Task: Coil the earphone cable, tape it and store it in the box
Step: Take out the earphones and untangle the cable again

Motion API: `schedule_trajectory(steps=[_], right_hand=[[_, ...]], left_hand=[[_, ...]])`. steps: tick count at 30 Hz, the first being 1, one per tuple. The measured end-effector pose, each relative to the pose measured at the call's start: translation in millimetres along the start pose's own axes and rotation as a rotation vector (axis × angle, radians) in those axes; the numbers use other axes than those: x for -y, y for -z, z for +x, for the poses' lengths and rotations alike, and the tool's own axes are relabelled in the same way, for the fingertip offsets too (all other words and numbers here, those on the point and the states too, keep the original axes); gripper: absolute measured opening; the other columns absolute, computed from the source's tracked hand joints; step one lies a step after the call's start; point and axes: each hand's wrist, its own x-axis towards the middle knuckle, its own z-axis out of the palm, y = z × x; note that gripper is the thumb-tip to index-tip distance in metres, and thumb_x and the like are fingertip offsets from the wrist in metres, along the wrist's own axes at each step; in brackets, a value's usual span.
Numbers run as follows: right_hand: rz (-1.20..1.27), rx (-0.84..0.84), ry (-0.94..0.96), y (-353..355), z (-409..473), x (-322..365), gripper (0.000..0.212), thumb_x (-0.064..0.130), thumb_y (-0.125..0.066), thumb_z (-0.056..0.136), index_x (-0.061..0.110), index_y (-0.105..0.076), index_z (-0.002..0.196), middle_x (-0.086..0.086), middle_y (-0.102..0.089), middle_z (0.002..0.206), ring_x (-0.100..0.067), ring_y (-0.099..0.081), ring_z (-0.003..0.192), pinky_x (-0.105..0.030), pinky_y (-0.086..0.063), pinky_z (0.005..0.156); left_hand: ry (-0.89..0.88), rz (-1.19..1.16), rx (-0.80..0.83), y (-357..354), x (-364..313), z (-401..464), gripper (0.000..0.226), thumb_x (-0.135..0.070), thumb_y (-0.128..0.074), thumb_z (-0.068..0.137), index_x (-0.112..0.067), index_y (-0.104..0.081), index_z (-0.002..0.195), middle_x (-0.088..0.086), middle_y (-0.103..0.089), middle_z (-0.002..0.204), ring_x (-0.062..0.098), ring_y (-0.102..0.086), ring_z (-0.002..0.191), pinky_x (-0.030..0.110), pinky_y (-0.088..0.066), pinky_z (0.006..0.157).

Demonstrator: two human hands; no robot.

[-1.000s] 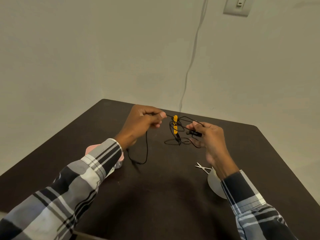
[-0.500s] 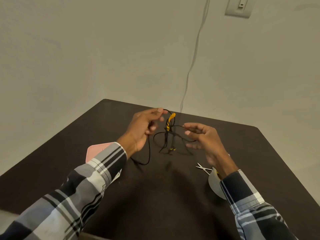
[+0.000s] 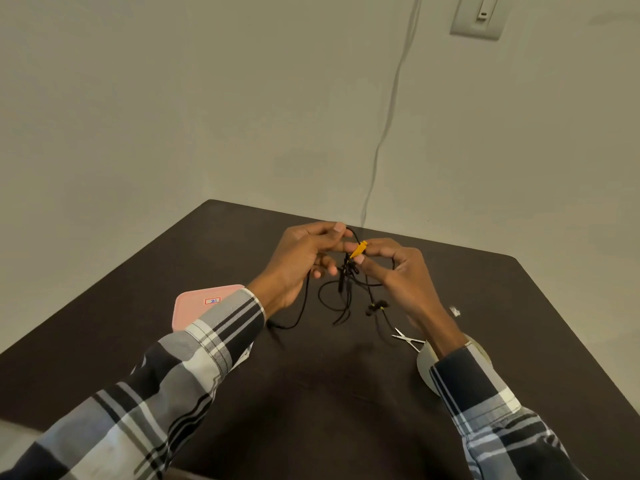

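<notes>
The black earphone cable (image 3: pixel 325 299) hangs in tangled loops above the dark table (image 3: pixel 311 393). My left hand (image 3: pixel 301 261) pinches the cable near its top between thumb and fingers. My right hand (image 3: pixel 394 271) pinches the yellow piece (image 3: pixel 358 250) on the cable. The two hands nearly touch. The earbuds (image 3: pixel 375 308) dangle low beside my right wrist. The pink box (image 3: pixel 201 304) lies on the table at the left, half hidden by my left sleeve. A white tape roll (image 3: pixel 424 363) sits under my right forearm.
Small scissors (image 3: pixel 407 338) lie on the table beside the tape roll. A scrap of white (image 3: pixel 454 311) lies right of my right hand. The table's far edge meets a plain wall with a thin wire (image 3: pixel 388 126) running down it.
My right hand has moved up and left from hovering open to pinching the yellow piece. My left hand has kept its hold. The loops hang lower and closer together.
</notes>
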Motion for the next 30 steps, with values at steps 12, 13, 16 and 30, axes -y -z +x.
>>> schedule_trajectory(steps=[12,13,16,30], right_hand=[[-0.184,-0.181,0.03,7,9,1,0.012,0.028,-0.073,0.089,0.035,-0.073,0.081,0.006,-0.046,0.108,-0.008,-0.043,0.109,-0.024,-0.04,0.091],[-0.206,-0.181,0.043,9,9,2,0.01,0.031,-0.073,0.089,0.037,-0.072,0.081,0.01,-0.045,0.117,-0.009,-0.037,0.118,-0.021,-0.038,0.095],[-0.319,-0.19,0.141,14,12,5,0.012,0.027,-0.073,0.089,0.038,-0.071,0.084,0.018,-0.05,0.114,-0.011,-0.033,0.121,-0.008,-0.034,0.087],[-0.842,-0.241,0.444,6,5,0,0.007,0.026,-0.075,0.086,0.023,-0.078,0.091,0.009,-0.066,0.074,-0.016,-0.051,0.092,-0.028,-0.044,0.061]], left_hand=[[-0.184,0.518,0.074,-5,12,6,0.021,-0.032,-0.04,0.106,-0.017,-0.051,0.094,0.003,-0.073,0.089,0.018,-0.071,0.061,0.026,-0.05,0.051],[-0.179,0.593,0.088,-3,15,8,0.021,-0.035,-0.04,0.105,-0.023,-0.052,0.092,0.001,-0.074,0.083,0.021,-0.07,0.059,0.029,-0.051,0.056],[-0.162,0.732,0.08,5,22,13,0.023,-0.037,-0.044,0.104,-0.031,-0.057,0.085,-0.008,-0.074,0.075,0.011,-0.063,0.053,0.032,-0.052,0.065],[-0.228,0.529,0.066,-8,-4,19,0.012,-0.015,-0.074,0.088,-0.007,-0.076,0.097,0.012,-0.074,0.075,0.019,-0.073,0.068,0.028,-0.061,0.069]])
